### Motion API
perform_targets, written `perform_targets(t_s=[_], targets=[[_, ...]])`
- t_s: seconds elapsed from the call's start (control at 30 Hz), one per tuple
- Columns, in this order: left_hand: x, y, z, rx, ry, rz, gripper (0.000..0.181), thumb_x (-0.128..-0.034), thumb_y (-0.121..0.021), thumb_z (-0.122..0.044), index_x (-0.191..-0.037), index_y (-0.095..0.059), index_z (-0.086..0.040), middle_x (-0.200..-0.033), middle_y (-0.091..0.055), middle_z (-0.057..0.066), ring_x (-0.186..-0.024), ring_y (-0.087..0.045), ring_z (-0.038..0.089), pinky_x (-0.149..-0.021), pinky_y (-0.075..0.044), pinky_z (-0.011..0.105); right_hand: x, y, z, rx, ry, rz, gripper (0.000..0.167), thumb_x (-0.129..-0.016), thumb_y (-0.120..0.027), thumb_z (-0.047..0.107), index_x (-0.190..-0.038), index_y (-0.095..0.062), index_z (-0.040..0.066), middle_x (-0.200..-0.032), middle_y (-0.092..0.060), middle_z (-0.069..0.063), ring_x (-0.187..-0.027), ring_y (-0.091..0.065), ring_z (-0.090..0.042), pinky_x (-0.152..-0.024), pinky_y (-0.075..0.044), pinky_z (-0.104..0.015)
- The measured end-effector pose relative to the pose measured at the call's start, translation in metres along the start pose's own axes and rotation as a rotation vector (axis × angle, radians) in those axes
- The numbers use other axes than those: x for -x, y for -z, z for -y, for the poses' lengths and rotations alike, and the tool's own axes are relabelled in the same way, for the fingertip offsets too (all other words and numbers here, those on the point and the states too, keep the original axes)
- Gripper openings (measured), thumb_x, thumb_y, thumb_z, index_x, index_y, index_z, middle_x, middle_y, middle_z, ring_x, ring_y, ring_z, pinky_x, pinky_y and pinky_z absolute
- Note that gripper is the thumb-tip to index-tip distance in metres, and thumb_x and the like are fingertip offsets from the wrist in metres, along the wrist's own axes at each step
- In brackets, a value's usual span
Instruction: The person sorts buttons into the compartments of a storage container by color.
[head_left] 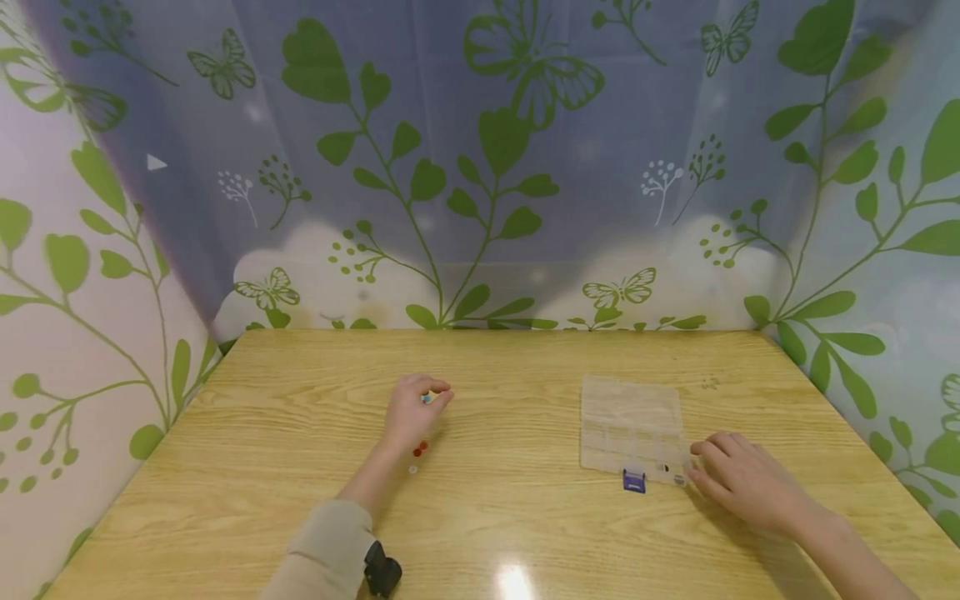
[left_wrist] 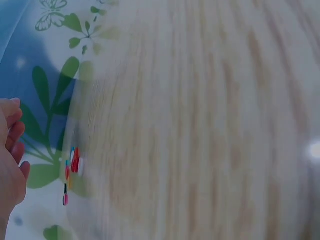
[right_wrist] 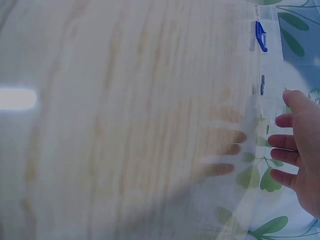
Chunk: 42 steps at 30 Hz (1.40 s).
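A clear plastic compartment case (head_left: 630, 425) lies on the table, its purple-blue clasp (head_left: 633, 481) at the near edge; small dark pieces (head_left: 667, 468) sit in its near right corner. Beside its right edge hovers the right hand (head_left: 750, 485) (right_wrist: 305, 145), fingers slightly bent and spread, holding nothing visible. Left of centre, the left hand (head_left: 414, 410) (left_wrist: 11, 155) is over the table with thumb and index tips near each other. A small blue piece (head_left: 426, 400) shows between them; whether they touch it is unclear. Red pieces (head_left: 421, 448) (left_wrist: 75, 161) lie below the hand.
A small whitish piece (head_left: 413, 470) lies nearer than the red ones. The wooden table (head_left: 510, 500) ends at a patterned curtain (head_left: 480, 208) at the back and sides. A black device (head_left: 382, 571) is on the left sleeve.
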<state>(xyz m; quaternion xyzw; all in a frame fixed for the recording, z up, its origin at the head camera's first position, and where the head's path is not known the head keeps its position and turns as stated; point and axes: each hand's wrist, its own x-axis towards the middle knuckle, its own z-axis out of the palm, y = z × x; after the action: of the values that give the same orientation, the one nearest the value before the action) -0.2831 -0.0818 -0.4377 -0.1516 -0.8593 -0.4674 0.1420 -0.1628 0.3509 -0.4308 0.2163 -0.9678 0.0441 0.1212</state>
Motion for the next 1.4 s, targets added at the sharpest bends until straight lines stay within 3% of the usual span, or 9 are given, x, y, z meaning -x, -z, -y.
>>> perform_targets(t_s=[0.5, 0.73, 1.17, 1.4], targets=[[-0.006, 0.014, 0.013, -0.129, 0.068, -0.014, 0.018, -0.0845, -0.067, -0.015, -0.096, -0.069, -0.001, -0.095, -0.064, 0.011, -0.091, -0.051, 0.028, -0.078, -0.041, 0.041, -0.002, 0.000, -0.001, 0.016, 0.007, -0.008, 0.026, -0.087, -0.063, 0.028, -0.104, -0.061, 0.008, -0.099, -0.056, -0.004, -0.091, -0.055, -0.028, -0.070, -0.045, -0.047], [-0.009, 0.015, 0.022, -0.192, 0.105, 0.013, 0.020, -0.0859, -0.065, -0.018, -0.099, -0.069, -0.002, -0.098, -0.063, 0.010, -0.094, -0.050, 0.026, -0.080, -0.040, 0.041, -0.002, 0.000, -0.001, 0.012, 0.005, 0.009, 0.027, -0.088, -0.063, 0.029, -0.105, -0.060, 0.008, -0.099, -0.056, -0.004, -0.091, -0.055, -0.027, -0.069, -0.046, -0.046], [-0.013, 0.011, 0.028, -0.270, 0.145, 0.044, 0.023, -0.0843, -0.067, -0.022, -0.098, -0.069, -0.003, -0.103, -0.063, 0.013, -0.102, -0.047, 0.032, -0.090, -0.032, 0.046, -0.003, 0.001, -0.002, 0.025, 0.013, -0.010, 0.027, -0.087, -0.064, 0.028, -0.103, -0.061, 0.007, -0.097, -0.055, -0.004, -0.089, -0.055, -0.026, -0.068, -0.045, -0.045], [-0.015, 0.009, 0.031, -0.324, 0.150, 0.024, 0.021, -0.0826, -0.069, -0.022, -0.093, -0.071, -0.005, -0.100, -0.064, 0.013, -0.098, -0.048, 0.033, -0.088, -0.032, 0.046, -0.003, -0.001, -0.003, 0.020, 0.010, -0.004, 0.027, -0.087, -0.063, 0.030, -0.104, -0.061, 0.008, -0.098, -0.055, -0.003, -0.089, -0.054, -0.026, -0.068, -0.045, -0.046]])
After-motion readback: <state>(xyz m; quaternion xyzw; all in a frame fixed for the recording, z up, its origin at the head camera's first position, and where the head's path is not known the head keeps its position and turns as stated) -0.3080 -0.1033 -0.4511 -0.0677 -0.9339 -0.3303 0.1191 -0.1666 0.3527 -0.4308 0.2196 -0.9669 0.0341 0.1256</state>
